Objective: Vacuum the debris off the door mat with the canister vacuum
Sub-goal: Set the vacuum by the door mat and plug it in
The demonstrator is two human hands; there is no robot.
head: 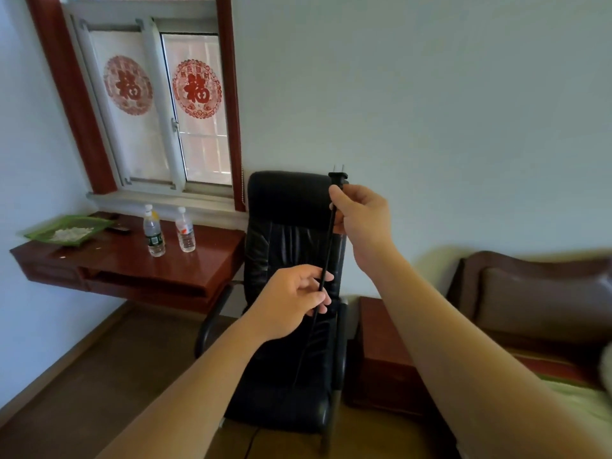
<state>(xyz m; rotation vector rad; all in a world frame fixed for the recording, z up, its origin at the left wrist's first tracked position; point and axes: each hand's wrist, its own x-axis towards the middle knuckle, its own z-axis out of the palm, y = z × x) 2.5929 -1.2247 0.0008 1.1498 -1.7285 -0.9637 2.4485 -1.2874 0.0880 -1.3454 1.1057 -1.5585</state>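
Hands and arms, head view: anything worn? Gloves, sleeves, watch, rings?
Nothing worn that shows. The left hand and right hand are bare: no gloves, no visible rings. Both forearms are bare up to the frame edge, with no sleeve, watch, band or marking in view.

black power cord [326, 260] taut, near upright, in front of chair back; two-prong plug [337, 178] at top, prongs up

Chair [288, 293] between desk [132, 263] left, nightstand [384, 356] right; bottles [154, 231] on desk.
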